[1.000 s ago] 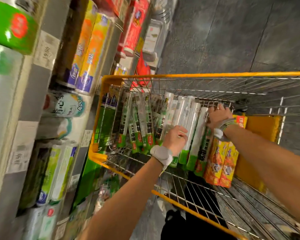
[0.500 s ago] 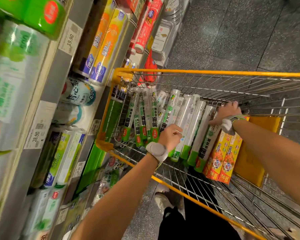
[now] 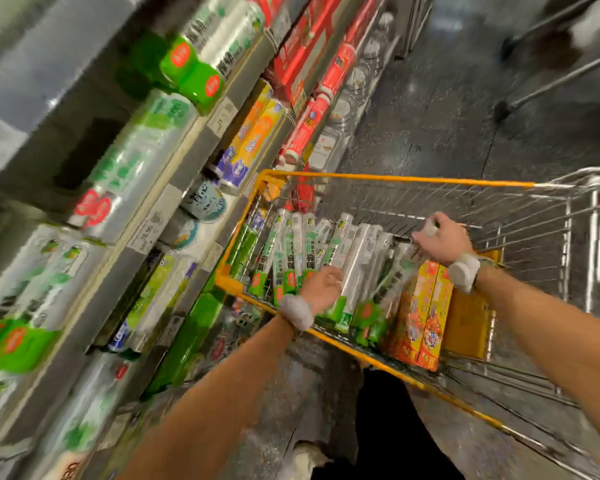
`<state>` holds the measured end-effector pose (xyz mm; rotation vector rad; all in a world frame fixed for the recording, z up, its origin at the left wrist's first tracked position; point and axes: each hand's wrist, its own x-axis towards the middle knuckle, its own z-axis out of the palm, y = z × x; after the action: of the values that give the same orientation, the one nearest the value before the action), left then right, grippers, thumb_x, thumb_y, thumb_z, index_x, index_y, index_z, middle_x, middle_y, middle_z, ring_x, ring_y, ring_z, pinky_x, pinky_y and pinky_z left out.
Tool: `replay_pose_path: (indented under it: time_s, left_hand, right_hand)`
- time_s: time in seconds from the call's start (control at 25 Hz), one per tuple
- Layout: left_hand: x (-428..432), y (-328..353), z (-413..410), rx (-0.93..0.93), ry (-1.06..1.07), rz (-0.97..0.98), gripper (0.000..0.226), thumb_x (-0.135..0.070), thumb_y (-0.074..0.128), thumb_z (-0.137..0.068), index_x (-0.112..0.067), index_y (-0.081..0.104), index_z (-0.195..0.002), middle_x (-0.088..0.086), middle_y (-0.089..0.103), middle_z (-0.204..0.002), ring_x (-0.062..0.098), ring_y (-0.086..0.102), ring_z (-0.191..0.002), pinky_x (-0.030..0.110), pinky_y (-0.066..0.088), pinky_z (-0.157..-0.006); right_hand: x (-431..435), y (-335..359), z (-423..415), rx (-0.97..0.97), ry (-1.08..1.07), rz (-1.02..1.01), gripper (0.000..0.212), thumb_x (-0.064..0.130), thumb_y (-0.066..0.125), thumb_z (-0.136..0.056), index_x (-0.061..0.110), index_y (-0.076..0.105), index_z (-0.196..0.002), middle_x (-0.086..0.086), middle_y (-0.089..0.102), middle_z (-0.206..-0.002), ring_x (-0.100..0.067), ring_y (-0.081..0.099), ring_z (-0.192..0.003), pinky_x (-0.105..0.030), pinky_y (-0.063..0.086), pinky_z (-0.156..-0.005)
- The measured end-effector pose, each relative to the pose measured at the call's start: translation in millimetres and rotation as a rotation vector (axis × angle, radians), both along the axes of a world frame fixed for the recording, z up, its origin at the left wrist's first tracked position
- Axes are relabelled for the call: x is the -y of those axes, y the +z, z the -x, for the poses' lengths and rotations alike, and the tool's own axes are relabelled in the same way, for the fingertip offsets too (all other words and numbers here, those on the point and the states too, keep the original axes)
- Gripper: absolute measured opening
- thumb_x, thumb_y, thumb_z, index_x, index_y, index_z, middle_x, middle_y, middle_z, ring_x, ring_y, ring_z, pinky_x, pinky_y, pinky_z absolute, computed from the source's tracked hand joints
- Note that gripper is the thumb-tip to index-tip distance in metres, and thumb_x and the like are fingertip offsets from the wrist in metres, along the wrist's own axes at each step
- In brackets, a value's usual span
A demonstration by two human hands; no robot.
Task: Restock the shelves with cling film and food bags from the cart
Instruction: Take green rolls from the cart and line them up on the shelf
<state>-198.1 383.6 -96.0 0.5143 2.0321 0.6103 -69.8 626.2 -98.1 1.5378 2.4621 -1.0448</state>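
Yellow cart (image 3: 395, 177) is packed with rolls (image 3: 355, 258) and boxes (image 3: 426, 306), so restocking looks barely begun. Person's left hand (image 3: 323, 289) grips one roll mid-row, right hand (image 3: 442, 239) pinches another's top, neither lifted toward the shelves (image 3: 174, 199) yet.

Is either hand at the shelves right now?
No, the left hand and the right hand are both down inside the cart, on the cling film rolls standing there.

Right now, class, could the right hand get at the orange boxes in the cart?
Probably yes: the boxes stand uncovered right beside the right hand, at its wrist, though it grips a roll.
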Motion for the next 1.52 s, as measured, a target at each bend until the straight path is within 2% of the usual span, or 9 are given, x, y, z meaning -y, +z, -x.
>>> replay_pose_path:
  time_s: [0.2,0.28,0.4,0.56,0.76,1.08,1.16,1.32,1.52]
  left_hand:
    - [70,54,7,-0.032,0.316,-0.123,0.052,-0.053,0.063,-0.088,-0.027,0.048,-0.130,-0.001,0.051,-0.125,0.022,0.053,-0.112,0.037,0.046,-0.096]
    - [98,91,14,0.102,0.562,-0.216,0.055,-0.050,0.058,-0.094,-0.027,0.038,-0.139,0.000,0.049,-0.131,0.027,0.062,-0.100,0.040,0.054,-0.083]
    - [148,146,18,0.261,0.838,-0.503,0.033,-0.028,0.068,-0.092,-0.019,0.051,-0.118,0.007,0.059,-0.122,0.027,0.065,-0.061,0.036,0.058,-0.057]
    - [202,199,10,0.186,1.006,-0.715,0.025,-0.011,0.073,-0.086,-0.010,0.057,-0.106,0.018,0.063,-0.093,0.023,0.055,-0.053,0.029,0.051,-0.048]
    - [280,257,3,0.082,1.098,-0.861,0.022,0.005,0.068,-0.083,-0.011,0.057,-0.094,0.021,0.065,-0.086,0.027,0.055,-0.056,0.034,0.052,-0.052]
    - [363,318,-7,-0.339,1.312,-0.902,0.011,-0.026,0.065,-0.093,-0.017,0.059,-0.092,0.005,0.064,-0.095,0.018,0.058,-0.064,0.033,0.050,-0.057]
    - [379,328,-8,-0.427,1.389,-0.880,0.014,-0.029,0.065,-0.094,-0.016,0.059,-0.096,0.007,0.062,-0.089,0.019,0.056,-0.061,0.029,0.046,-0.050]
    - [413,345,-9,-0.526,1.448,-0.824,0.020,-0.030,0.063,-0.095,-0.014,0.060,-0.106,0.011,0.066,-0.088,0.021,0.057,-0.063,0.029,0.041,-0.054]
    - [431,372,-8,-0.509,1.433,-0.887,0.025,-0.028,0.061,-0.096,-0.010,0.058,-0.112,0.014,0.064,-0.094,0.016,0.056,-0.059,0.022,0.043,-0.045]
  right_hand:
    - [42,83,25,-0.346,-0.179,0.136,0.054,0.051,0.062,-0.072,0.010,0.064,-0.106,-0.012,0.064,-0.109,-0.033,0.060,-0.106,-0.036,0.044,-0.088]
    - [70,118,41,-0.523,-0.201,0.283,0.043,0.039,0.064,-0.076,0.005,0.065,-0.102,-0.009,0.061,-0.100,-0.025,0.065,-0.089,-0.035,0.052,-0.070]
    - [114,161,61,-0.685,-0.164,0.432,0.008,0.016,0.062,-0.087,0.009,0.063,-0.086,-0.011,0.059,-0.090,-0.017,0.061,-0.052,-0.026,0.047,-0.039]
    - [152,188,86,-0.753,-0.079,0.545,0.019,0.037,0.062,-0.085,0.018,0.065,-0.084,-0.022,0.066,-0.093,-0.036,0.067,-0.076,-0.047,0.058,-0.061]
    - [225,225,129,-0.815,0.130,0.696,0.013,0.024,0.052,-0.095,0.013,0.059,-0.089,-0.017,0.057,-0.087,-0.024,0.058,-0.066,-0.031,0.050,-0.052]
    - [325,292,185,-0.870,0.449,0.824,0.020,0.017,0.048,-0.100,0.001,0.054,-0.112,-0.009,0.058,-0.093,-0.023,0.060,-0.078,-0.033,0.057,-0.064]
    - [339,305,200,-0.836,0.630,0.646,0.025,0.023,0.053,-0.098,0.003,0.059,-0.112,-0.013,0.061,-0.106,-0.027,0.061,-0.094,-0.039,0.053,-0.080]
    - [368,340,214,-0.970,1.216,-0.377,0.034,0.042,0.056,-0.093,0.023,0.061,-0.122,-0.001,0.059,-0.121,-0.024,0.046,-0.116,-0.041,0.038,-0.099]
    - [426,397,212,-0.866,1.786,-0.708,0.047,0.054,0.035,-0.098,0.034,0.045,-0.139,0.012,0.051,-0.133,-0.011,0.039,-0.122,-0.035,0.038,-0.102]
